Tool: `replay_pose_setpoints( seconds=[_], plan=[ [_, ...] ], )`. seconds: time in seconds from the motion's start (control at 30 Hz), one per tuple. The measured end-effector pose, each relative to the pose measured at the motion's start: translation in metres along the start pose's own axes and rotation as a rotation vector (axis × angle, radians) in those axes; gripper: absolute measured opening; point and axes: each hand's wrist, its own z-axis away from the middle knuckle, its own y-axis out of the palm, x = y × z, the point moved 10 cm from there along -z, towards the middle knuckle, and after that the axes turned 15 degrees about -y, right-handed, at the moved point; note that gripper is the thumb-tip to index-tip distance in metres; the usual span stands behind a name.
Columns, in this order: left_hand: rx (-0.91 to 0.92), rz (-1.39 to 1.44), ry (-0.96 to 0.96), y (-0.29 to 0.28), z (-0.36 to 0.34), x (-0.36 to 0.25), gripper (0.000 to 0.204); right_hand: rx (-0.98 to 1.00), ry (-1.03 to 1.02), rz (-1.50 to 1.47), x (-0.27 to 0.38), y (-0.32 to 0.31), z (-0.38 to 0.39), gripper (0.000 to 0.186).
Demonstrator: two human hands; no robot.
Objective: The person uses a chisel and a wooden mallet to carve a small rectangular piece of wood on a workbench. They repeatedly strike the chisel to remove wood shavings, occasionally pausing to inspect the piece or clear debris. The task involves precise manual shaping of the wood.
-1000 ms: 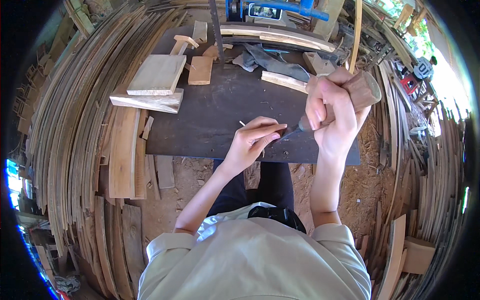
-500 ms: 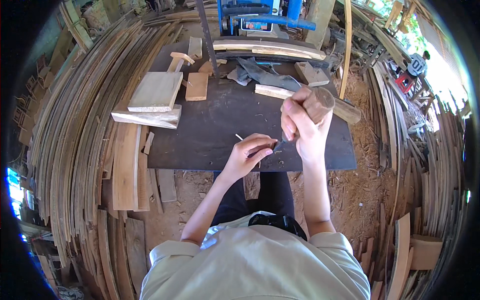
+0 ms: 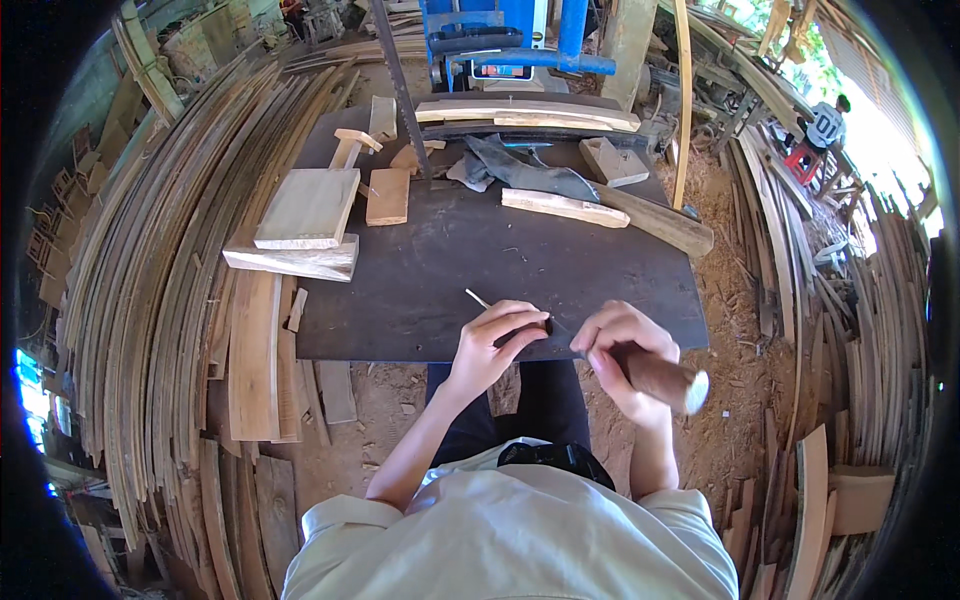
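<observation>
My left hand (image 3: 495, 340) is closed on a small dark wooden piece (image 3: 547, 325) just above the near edge of the dark worktable (image 3: 440, 280). Most of that piece is hidden by the fingers. A thin pale stick (image 3: 477, 298) pokes out past the far side of this hand; whether it belongs to the held piece I cannot tell. My right hand (image 3: 628, 345) grips a chisel by its thick round wooden handle (image 3: 660, 378), whose butt points toward the lower right. The chisel's narrow blade, only faintly visible, points left toward the dark piece.
Stacked boards (image 3: 305, 210), a small wood block (image 3: 387, 197) and a grey cloth (image 3: 525, 168) lie on the table. Wood strips (image 3: 565, 207) lie beyond my hands. Behind the table stands a blue machine (image 3: 510, 45). Long timber (image 3: 170, 260) lines both sides. A person (image 3: 825, 125) sits at far right.
My right hand has come down and nearer, tilting the chisel from upright to nearly level. My left hand still holds the small dark piece, a little nearer the table edge.
</observation>
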Motion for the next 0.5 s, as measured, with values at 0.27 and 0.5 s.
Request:
replay_pose_setpoints(
  seconds=[0.27,0.5],
  plan=[
    [-0.092,0.241,-0.232,-0.008,0.009,0.028,0.02,0.138,0.068,0.153,0.024,-0.015,0.031,0.014],
    [-0.202,0.148,-0.215,-0.026,0.004,0.03,0.021,0.107,0.075,-0.116,0.015,-0.011,0.063,0.009]
  ],
)
